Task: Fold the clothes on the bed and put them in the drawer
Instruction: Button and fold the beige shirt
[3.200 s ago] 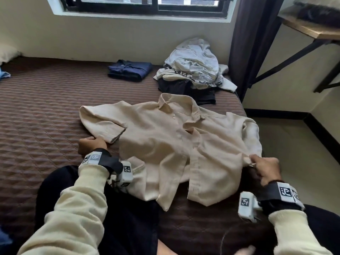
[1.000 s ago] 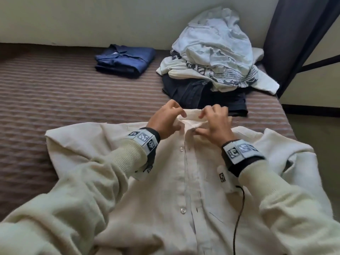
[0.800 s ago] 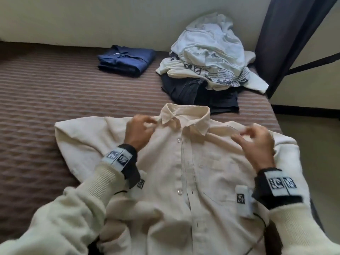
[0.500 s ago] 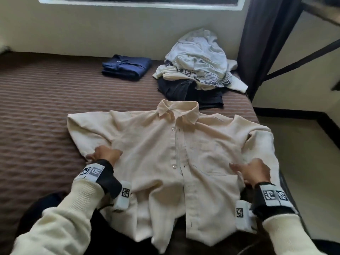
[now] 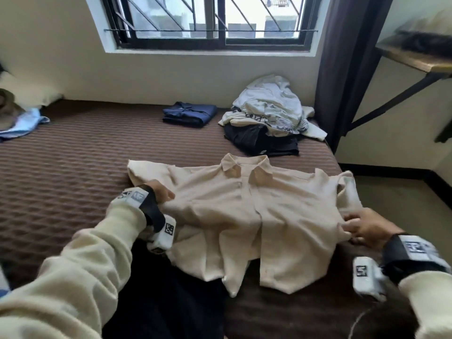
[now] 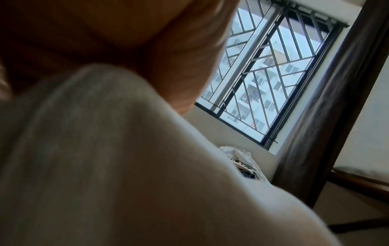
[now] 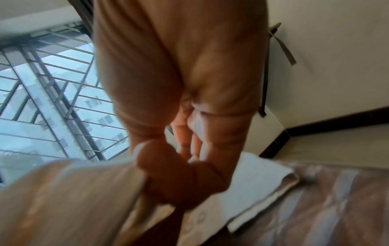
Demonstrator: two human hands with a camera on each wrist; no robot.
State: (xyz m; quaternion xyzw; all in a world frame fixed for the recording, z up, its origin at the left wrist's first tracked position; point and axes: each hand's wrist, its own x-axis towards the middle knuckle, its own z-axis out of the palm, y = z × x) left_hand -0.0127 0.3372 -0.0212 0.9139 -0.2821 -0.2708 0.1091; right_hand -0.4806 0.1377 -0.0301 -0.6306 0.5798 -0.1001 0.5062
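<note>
A cream short-sleeved shirt lies face up on the brown quilted bed, collar toward the window, its hem near my lap. My left hand grips the shirt's left side just below the sleeve, and the cloth bunches under the fingers. My right hand pinches the right side seam near the bed's edge. In the right wrist view the thumb and fingers of the right hand close on cream fabric. The left wrist view is mostly filled by shirt fabric below the left hand.
A folded navy garment and an unfolded pile of pale clothes on a dark garment lie at the far side. A dark curtain and a wall shelf stand right. Light blue cloth lies far left.
Both hands left the collar and slid down and outward along the shirt. From lying flat on its sides, they now grip the side edges, and the fabric bunches.
</note>
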